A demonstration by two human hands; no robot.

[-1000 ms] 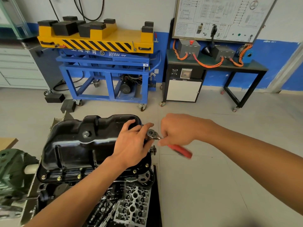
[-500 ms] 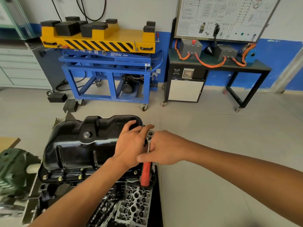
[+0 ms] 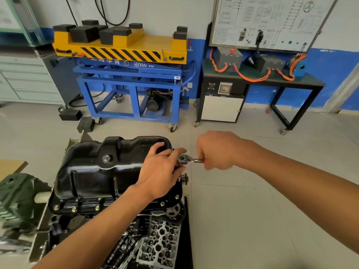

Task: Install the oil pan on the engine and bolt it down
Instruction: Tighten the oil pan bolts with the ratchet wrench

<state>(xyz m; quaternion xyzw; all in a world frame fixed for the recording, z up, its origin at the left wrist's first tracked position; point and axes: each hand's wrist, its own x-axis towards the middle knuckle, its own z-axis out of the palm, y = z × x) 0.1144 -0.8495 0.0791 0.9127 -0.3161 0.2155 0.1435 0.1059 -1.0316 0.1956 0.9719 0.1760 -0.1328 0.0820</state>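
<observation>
From the head camera I see the black oil pan (image 3: pixel 93 171) sitting on the engine (image 3: pixel 155 239), with bolts (image 3: pixel 74 209) along its near flange. The left hand (image 3: pixel 161 171) lies on the pan's right end, its thumb and fingers apparently pinching the ratchet (image 3: pixel 184 158) head (partly hidden). The right hand (image 3: pixel 217 150) grips the handle, fingers wrapped round it.

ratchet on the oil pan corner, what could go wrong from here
The ratchet sits at the far right corner of the oil pan, with the left hand steadying its head. If it slips, those fingers could get pinched. The right hand grips the handle near the head, so a hard pull may tilt it off the bolt.
</observation>
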